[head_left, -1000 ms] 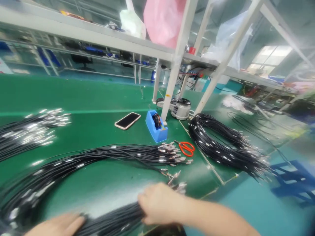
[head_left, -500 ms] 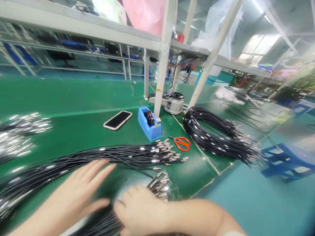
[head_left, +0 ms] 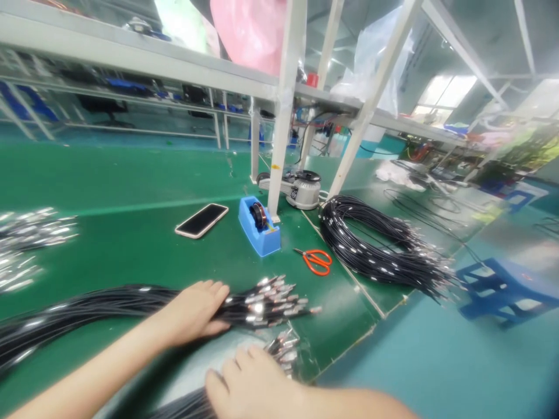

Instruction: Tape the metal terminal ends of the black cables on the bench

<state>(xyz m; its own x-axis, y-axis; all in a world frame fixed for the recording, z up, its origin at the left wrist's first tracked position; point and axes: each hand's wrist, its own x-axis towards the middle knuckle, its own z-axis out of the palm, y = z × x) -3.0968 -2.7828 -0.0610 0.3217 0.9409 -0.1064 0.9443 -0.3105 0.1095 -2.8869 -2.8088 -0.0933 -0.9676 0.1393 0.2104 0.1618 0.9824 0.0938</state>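
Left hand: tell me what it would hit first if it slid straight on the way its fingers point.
The left hand points right along the black cable bundle; it would probably meet the bundle's metal connector ends first.

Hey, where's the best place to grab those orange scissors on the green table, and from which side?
Take the orange scissors by the looped handles, coming from above on the right. They lie flat with the handles toward the coiled black cables and the thin blades pointing left, so the loops probably give fingers the surest hold.

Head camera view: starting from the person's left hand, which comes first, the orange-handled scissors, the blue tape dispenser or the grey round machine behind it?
From the left hand:
1. Blue tape dispenser, up and right.
2. Orange-handled scissors, farther right.
3. Grey round machine, farthest, behind the white post.
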